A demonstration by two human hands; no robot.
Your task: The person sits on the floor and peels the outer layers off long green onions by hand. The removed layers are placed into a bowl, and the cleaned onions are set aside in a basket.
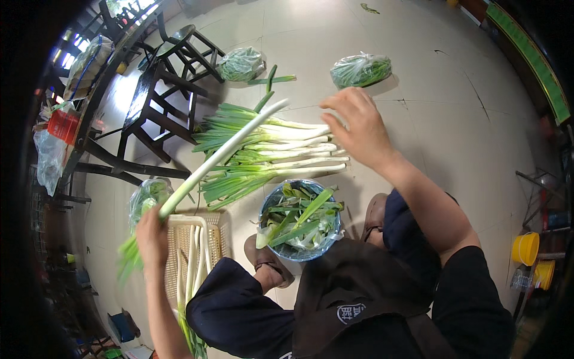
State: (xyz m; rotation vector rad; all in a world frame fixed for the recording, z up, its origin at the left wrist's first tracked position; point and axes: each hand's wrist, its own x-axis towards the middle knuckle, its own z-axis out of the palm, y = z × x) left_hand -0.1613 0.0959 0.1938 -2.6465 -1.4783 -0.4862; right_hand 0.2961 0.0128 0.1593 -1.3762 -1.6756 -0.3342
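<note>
My left hand (152, 235) grips a long green onion (215, 159) near its green end, with the white stalk slanting up and to the right. My right hand (358, 125) is raised, fingers apart and curved, near the white ends of a row of green onions (287, 148) lying on the floor. Nothing shows in that hand. Between my feet stands a blue bucket (263, 233) lined with plastic, heaped with torn leaves and peelings (300, 220). Several pale stalks (193, 256) lie in a cream plastic basket (215, 240) beside my left knee.
Two plastic bags of greens (242, 64) (361, 71) sit on the tiled floor beyond the row. Another bagged bundle (148, 197) lies behind the basket. Dark wooden stools (154, 98) and a table (94, 107) stand at the left. Yellow containers (525, 248) are at the right.
</note>
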